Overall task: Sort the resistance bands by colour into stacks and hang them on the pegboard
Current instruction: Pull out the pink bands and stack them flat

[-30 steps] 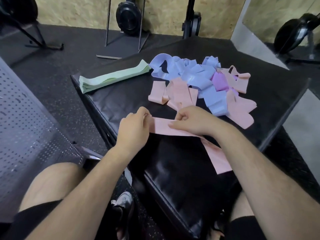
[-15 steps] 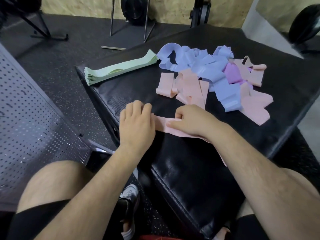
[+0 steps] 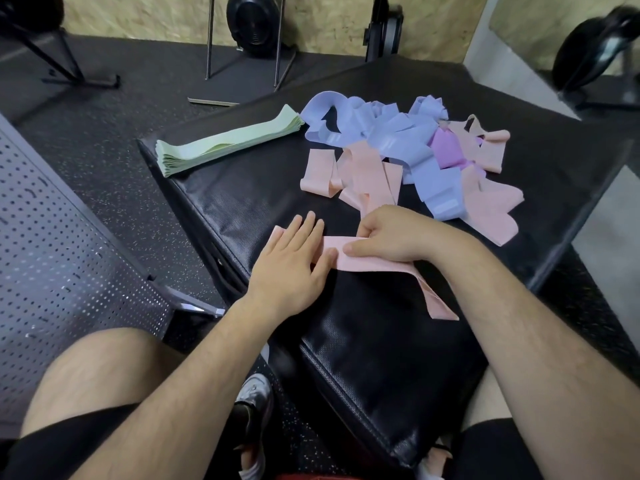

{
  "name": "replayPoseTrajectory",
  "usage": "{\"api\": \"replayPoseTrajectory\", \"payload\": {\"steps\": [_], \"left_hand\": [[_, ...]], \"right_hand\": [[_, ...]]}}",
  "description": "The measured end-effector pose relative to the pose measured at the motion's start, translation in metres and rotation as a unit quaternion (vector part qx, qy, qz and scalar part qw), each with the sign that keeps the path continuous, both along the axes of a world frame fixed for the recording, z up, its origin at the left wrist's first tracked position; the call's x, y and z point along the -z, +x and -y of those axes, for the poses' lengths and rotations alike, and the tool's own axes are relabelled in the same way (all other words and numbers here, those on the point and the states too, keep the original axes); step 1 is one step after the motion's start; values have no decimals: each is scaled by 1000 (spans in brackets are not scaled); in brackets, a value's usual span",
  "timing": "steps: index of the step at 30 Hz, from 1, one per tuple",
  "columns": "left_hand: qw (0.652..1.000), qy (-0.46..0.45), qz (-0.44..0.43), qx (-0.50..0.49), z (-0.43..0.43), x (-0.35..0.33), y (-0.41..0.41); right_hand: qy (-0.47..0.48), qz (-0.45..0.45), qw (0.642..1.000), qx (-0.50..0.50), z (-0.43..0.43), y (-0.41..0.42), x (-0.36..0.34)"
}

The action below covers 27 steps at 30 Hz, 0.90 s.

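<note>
Left hand (image 3: 294,261) flat, fingers straight, pressing pink band (image 3: 370,265) onto black pad (image 3: 249,202); right hand (image 3: 394,237) curled, pinching same band. Green stack (image 3: 225,142) far left; unsorted pile (image 3: 415,161) far right.

green stack (image 3: 228,142), pink band (image 3: 372,259), black pad (image 3: 381,341)

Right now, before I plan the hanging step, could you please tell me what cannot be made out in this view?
Head view only.
Pink band: left end under the flat left hand; the right hand covers its middle.
Green stack: layers too thin to count.
Purple bands: mostly buried under blue bands; number unclear.
Pegboard: cut off by the left edge; no pegs discernible.
</note>
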<state>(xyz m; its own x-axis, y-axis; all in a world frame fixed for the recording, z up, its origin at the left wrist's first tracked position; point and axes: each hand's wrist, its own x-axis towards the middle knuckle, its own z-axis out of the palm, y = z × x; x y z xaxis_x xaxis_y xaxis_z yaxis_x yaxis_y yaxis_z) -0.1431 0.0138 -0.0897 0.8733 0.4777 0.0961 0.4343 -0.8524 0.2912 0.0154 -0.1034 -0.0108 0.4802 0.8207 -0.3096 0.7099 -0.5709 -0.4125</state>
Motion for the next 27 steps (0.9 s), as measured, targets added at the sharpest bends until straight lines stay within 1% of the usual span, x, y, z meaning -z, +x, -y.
{"api": "replayPoseTrajectory", "payload": {"steps": [6, 11, 13, 18, 20, 22, 23, 25, 27], "left_hand": [[1000, -3, -3, -14, 3, -2, 0], [1000, -20, -10, -18, 3, -3, 1], [999, -20, -11, -27, 4, -4, 2], [999, -24, -7, -47, 10, -3, 6], [998, -12, -4, -68, 13, -3, 9], [996, 20, 29, -84, 19, -4, 12], [995, 42, 61, -66, 24, -5, 15], [991, 59, 116, 29, 38, -8, 25], [983, 29, 125, 130, 55, -10, 38]], "right_hand": [[-8, -6, 1000, 9, 24, 10, -15], [31, -46, 998, 41, 50, 24, -24], [35, -34, 998, 46, 57, 28, -22], [-15, -5, 998, 60, 61, 28, -1], [-17, 7, 998, 61, 60, 29, 6], [-13, 12, 998, 65, 60, 29, 9], [-9, 12, 998, 65, 60, 29, 9], [-3, 15, 998, 62, 60, 28, 9], [-1, 24, 998, 54, 60, 27, 9]]}}
